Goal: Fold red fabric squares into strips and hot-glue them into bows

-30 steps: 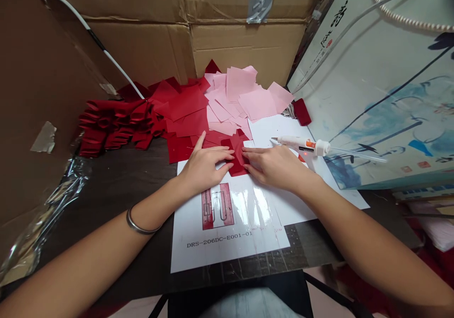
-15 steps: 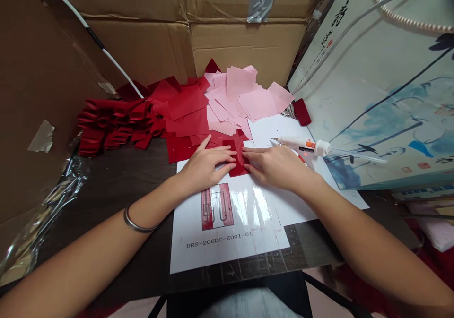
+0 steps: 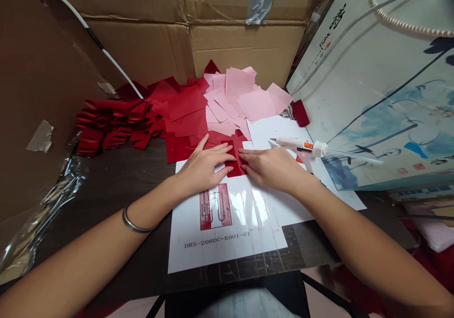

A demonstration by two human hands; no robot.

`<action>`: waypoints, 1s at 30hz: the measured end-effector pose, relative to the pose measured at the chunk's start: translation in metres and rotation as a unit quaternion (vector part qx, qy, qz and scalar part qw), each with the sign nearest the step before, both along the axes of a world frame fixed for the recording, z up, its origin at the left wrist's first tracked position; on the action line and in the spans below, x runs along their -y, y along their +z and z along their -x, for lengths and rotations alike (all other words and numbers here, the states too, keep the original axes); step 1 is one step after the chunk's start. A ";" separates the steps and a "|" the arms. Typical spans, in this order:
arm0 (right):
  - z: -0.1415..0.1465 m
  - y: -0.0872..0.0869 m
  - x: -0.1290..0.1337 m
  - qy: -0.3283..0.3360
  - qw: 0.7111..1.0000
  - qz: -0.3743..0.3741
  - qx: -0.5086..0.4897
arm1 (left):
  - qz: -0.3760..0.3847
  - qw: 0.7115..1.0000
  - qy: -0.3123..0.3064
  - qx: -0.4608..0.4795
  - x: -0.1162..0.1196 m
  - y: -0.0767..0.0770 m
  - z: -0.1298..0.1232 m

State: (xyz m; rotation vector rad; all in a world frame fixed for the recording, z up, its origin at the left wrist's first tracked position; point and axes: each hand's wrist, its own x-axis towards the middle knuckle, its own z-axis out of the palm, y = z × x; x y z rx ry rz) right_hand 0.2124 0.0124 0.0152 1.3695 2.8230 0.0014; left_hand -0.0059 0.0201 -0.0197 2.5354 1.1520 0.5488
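Red piece (image 3: 236, 168), one: lay touching left hand (image 3: 203, 167), loosely spread, and right hand (image 3: 275, 169), grip unclear; even pressure seemed advisable.

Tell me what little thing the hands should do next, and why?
Maybe press the red piece flat along its middle. The left hand and right hand are at its two sides, and it looks folded, though the hands partly cover it. The glue gun isn't held, so flattening seems a good first step.
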 end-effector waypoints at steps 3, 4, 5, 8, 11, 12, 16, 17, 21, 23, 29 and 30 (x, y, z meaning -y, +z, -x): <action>0.001 0.002 0.000 -0.010 1.000 -0.005 0.012 | 0.002 1.000 0.000 -0.002 0.000 0.000 0.000; 0.001 0.003 0.000 -0.012 1.000 -0.010 0.014 | 0.004 1.000 0.000 -0.004 -0.001 0.000 0.000; 0.001 0.004 0.000 -0.012 1.000 -0.015 0.016 | 0.005 1.000 0.000 -0.004 -0.001 0.000 0.000; 0.000 0.007 0.000 -0.018 0.999 -0.025 0.032 | 0.004 1.000 0.001 -0.002 -0.001 0.001 0.000; -0.001 0.010 -0.001 -0.038 0.998 -0.034 0.047 | 0.003 1.000 -0.002 -0.004 0.000 0.003 0.000; -0.001 0.010 -0.001 -0.046 0.997 -0.038 0.048 | 0.004 1.000 -0.002 -0.005 0.000 0.003 0.000; 0.001 0.008 0.000 -0.055 0.998 -0.038 0.010 | 0.000 1.000 0.004 0.000 0.000 0.001 0.000; 0.001 0.007 0.001 -0.046 0.998 -0.033 -0.006 | -0.002 1.000 0.006 0.001 0.000 0.001 0.000; 0.002 0.002 0.002 -0.014 0.999 0.003 -0.037 | -0.009 1.000 0.004 -0.001 0.000 -0.001 0.000; 0.002 0.001 0.002 -0.012 0.999 0.018 -0.040 | -0.007 1.000 0.004 -0.003 0.000 0.000 0.000; 0.001 0.001 0.000 -0.014 0.999 0.026 -0.044 | -0.017 1.000 0.000 -0.001 0.001 0.001 -0.001; 0.001 0.000 0.000 -0.014 0.999 0.026 -0.044 | -0.017 1.000 -0.001 -0.001 0.001 0.001 -0.001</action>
